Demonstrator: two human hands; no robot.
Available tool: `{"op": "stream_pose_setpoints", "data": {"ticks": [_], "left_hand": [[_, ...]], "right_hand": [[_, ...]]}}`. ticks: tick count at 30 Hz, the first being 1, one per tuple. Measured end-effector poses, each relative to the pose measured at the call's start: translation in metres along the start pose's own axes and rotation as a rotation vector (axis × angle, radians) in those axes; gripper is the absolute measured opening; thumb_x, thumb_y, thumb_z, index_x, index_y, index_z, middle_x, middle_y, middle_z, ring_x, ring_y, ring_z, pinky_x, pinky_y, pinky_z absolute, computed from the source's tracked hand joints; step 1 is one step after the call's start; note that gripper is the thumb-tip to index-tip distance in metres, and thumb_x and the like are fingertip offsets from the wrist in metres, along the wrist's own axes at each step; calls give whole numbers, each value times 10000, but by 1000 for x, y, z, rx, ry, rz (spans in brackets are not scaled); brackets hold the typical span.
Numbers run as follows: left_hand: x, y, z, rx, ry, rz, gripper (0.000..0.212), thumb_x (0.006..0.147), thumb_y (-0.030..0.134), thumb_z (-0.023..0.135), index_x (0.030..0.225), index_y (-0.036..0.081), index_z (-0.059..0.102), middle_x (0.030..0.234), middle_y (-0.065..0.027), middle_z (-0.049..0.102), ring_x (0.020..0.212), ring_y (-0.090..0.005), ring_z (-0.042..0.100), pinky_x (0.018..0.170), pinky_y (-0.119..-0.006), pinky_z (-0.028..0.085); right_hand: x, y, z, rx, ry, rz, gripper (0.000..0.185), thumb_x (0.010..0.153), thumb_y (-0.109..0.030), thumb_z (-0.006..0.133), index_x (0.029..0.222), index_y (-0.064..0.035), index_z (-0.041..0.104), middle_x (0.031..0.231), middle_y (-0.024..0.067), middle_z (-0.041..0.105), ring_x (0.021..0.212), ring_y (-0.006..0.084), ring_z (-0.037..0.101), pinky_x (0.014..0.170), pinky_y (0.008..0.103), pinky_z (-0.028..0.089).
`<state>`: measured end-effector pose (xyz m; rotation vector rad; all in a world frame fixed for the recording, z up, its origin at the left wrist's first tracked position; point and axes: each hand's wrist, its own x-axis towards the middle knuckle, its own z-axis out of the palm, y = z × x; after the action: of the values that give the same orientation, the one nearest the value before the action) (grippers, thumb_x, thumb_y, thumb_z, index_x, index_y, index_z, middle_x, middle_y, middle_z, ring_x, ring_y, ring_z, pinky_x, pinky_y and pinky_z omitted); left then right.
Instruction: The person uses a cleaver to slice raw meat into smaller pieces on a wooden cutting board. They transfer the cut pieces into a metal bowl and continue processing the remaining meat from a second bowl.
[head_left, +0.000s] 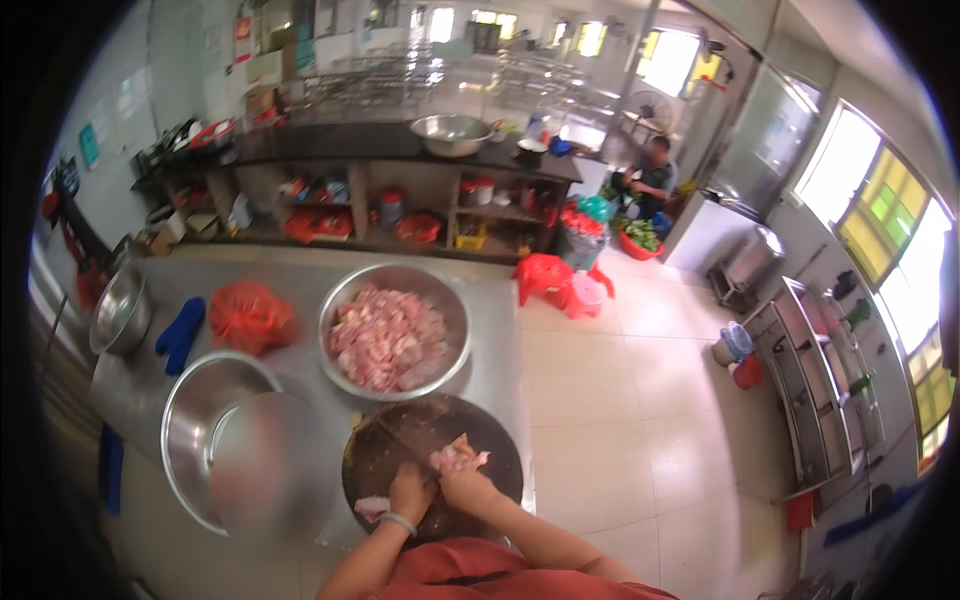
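Observation:
A round dark chopping block (405, 427) stands at the table's near right corner, with both my hands over it. My left hand (411, 491), with a pale bangle at the wrist, has its fingers curled down near the block's middle. Close beside it, my right hand (466, 487) is closed up against a small heap of cut raw meat (459, 454). A dark straight edge, perhaps of a cleaver blade, runs up-left from between the hands; what each hand grips is hidden. Another raw meat piece (370, 508) lies left of my left wrist. Beyond the block, a steel basin (328, 360) holds chopped meat.
The steel table (300, 277) also bears another steel basin (174, 420), partly blurred, a red plastic bag (251, 316), blue gloves (181, 335) and a tilted steel bowl (122, 311). Red stools (544, 274) stand beyond the table. A person (654, 180) sits by leafy greens (641, 234).

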<state>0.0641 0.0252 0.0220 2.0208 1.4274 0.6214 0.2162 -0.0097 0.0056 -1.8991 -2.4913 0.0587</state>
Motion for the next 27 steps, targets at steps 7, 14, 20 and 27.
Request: {"op": "stream_pose_setpoints", "data": {"ticks": [7,14,20,27], "left_hand": [[5,0,5,24,58,60,165,725,109,673,846,11,617,895,-204,611,826,-414,617,748,-491,509],[3,-2,9,-24,94,54,128,701,85,673,803,22,631,848,-183,625,801,-392,622,730,-469,513],[0,-3,8,26,50,108,112,692,86,672,785,39,629,806,-166,629,769,-384,625,706,-468,510],[-17,13,0,6,-229,148,96,730,105,662,802,48,638,827,-162,655,775,-370,644,706,-467,520]], "right_hand": [[-40,7,-53,541,-149,317,314,948,-258,527,1138,-10,507,802,250,676,687,435,670,665,523,542],[-75,11,-75,564,-221,341,275,959,-268,515,1080,-21,512,757,252,671,721,445,671,670,545,531],[-67,11,-71,576,-207,333,281,964,-264,505,1098,-17,519,795,257,678,746,437,678,669,536,535],[-18,3,-61,496,-121,237,381,934,-242,532,1219,6,479,888,264,683,809,427,689,699,513,552]]}}
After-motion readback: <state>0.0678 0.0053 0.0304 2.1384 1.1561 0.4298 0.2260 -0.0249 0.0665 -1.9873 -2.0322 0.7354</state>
